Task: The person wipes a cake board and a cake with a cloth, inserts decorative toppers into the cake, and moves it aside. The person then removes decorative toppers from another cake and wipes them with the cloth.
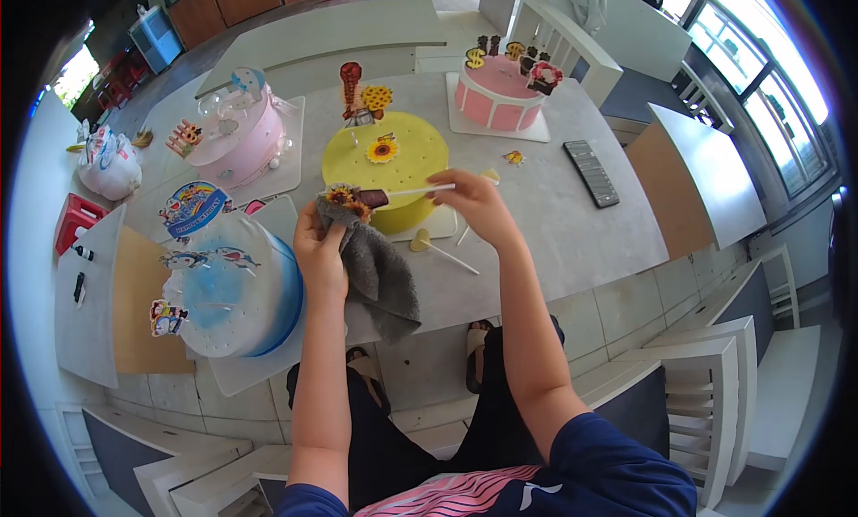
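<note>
My left hand (pixel 320 242) is closed on a grey cloth (pixel 380 280), which hangs down over the table's front edge. Against the cloth lies the sunflower head of a cake topper (pixel 373 197), with a brown part and a white stick. Thumb and fingers of my right hand (pixel 474 202) pinch that stick near its end. Just behind my hands stands a yellow cake (pixel 344 164) dotted with small holes; on top are a flat sunflower and a figure topper with sunflowers (pixel 362 97). Loose yellow picks on white sticks (pixel 451 256) lie in front of the cake.
A blue and white cake (pixel 223 289) stands at the left, a pink one (pixel 241 151) behind it. Another pink cake (pixel 492 106) is at the back right. A dark remote-like slab (pixel 590 174) and a small cutout (pixel 514 158) lie on the grey table (pixel 572 249). Chairs surround it.
</note>
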`<action>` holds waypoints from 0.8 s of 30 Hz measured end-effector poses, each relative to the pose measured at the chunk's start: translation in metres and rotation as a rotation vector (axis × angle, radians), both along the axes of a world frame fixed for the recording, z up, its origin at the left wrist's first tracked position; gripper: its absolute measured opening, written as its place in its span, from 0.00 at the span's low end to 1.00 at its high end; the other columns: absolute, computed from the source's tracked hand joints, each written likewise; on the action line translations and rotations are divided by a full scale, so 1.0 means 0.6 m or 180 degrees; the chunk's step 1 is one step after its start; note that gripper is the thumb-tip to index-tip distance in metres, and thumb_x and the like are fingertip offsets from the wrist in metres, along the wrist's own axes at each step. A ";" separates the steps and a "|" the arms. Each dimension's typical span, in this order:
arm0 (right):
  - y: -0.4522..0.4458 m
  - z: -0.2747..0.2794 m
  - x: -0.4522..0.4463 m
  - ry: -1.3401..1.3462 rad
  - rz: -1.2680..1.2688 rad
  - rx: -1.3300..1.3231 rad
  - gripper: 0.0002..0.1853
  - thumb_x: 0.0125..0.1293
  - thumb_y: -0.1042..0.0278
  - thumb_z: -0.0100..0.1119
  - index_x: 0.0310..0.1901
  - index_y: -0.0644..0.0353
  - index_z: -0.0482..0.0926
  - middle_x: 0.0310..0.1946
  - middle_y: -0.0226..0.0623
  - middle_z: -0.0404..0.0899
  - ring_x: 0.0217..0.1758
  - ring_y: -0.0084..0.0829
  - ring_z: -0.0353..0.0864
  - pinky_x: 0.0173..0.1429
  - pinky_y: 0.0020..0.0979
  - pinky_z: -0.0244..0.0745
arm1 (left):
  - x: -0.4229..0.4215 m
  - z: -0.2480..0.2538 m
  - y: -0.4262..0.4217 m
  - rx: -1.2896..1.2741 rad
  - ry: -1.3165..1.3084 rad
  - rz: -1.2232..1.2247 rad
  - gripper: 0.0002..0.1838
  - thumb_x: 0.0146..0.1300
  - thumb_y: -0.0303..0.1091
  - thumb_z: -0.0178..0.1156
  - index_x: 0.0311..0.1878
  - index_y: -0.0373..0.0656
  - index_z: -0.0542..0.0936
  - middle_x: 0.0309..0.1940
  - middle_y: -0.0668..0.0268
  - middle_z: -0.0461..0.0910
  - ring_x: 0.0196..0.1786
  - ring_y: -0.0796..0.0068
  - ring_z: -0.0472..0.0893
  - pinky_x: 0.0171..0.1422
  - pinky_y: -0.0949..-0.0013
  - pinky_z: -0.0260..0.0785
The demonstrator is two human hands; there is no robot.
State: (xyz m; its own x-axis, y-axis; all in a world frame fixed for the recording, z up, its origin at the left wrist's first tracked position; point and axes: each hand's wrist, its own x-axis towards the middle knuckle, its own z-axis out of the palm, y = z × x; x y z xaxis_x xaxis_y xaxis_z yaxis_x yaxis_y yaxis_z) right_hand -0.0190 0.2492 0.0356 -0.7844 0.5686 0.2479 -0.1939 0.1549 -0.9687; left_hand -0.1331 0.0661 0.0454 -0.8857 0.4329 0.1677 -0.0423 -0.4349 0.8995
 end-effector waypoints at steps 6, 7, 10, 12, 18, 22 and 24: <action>-0.064 0.063 -0.004 -0.0457 0.1113 0.0023 0.16 0.56 0.68 0.58 0.43 0.68 0.73 0.35 0.33 0.78 0.38 0.20 0.74 0.41 0.21 0.68 | 0.002 -0.011 0.004 -0.0009 -0.0039 -0.0470 0.09 0.56 0.22 0.55 0.41 0.35 0.72 0.35 0.64 0.77 0.37 0.78 0.77 0.43 0.76 0.69; -0.074 0.065 -0.008 -0.0181 0.1115 -0.0249 0.16 0.56 0.67 0.58 0.43 0.68 0.73 0.34 0.33 0.78 0.37 0.19 0.74 0.40 0.21 0.68 | 0.007 -0.009 0.005 -0.0009 -0.0049 -0.0457 0.09 0.56 0.22 0.55 0.41 0.35 0.72 0.35 0.64 0.77 0.37 0.78 0.77 0.43 0.76 0.69; -0.090 0.050 -0.012 -0.0018 0.1004 -0.0571 0.14 0.56 0.66 0.59 0.40 0.68 0.74 0.31 0.32 0.77 0.34 0.18 0.74 0.37 0.19 0.68 | 0.017 0.000 0.007 -0.0504 0.0299 -0.0433 0.07 0.59 0.27 0.53 0.39 0.34 0.73 0.34 0.64 0.78 0.35 0.78 0.77 0.41 0.77 0.69; -0.100 0.037 -0.013 -0.0117 0.0875 -0.0610 0.13 0.56 0.66 0.59 0.38 0.67 0.75 0.29 0.31 0.77 0.31 0.18 0.74 0.35 0.19 0.68 | 0.018 0.004 0.010 -0.0235 -0.0402 -0.0481 0.09 0.61 0.31 0.51 0.39 0.35 0.74 0.33 0.64 0.78 0.33 0.79 0.77 0.39 0.78 0.70; -0.102 0.037 -0.012 0.0004 0.0791 -0.1051 0.09 0.56 0.67 0.59 0.31 0.64 0.74 0.24 0.30 0.76 0.25 0.18 0.73 0.30 0.19 0.68 | 0.020 0.021 0.008 -0.0292 -0.0501 -0.1068 0.09 0.62 0.32 0.50 0.40 0.37 0.74 0.30 0.65 0.77 0.31 0.81 0.77 0.36 0.78 0.70; -0.101 0.051 -0.008 -0.0167 0.0717 -0.0908 0.09 0.55 0.69 0.60 0.32 0.65 0.73 0.23 0.31 0.75 0.26 0.18 0.74 0.30 0.19 0.68 | 0.033 0.015 0.022 -0.0367 -0.0337 -0.0816 0.09 0.62 0.32 0.50 0.39 0.37 0.74 0.27 0.67 0.77 0.28 0.81 0.76 0.32 0.78 0.69; -0.119 0.050 -0.016 -0.0106 0.0709 -0.1014 0.09 0.54 0.70 0.60 0.32 0.65 0.72 0.23 0.31 0.75 0.26 0.18 0.74 0.30 0.19 0.68 | 0.025 0.006 0.018 -0.0564 -0.0211 -0.0646 0.09 0.63 0.34 0.49 0.37 0.38 0.74 0.24 0.68 0.76 0.24 0.83 0.74 0.28 0.79 0.66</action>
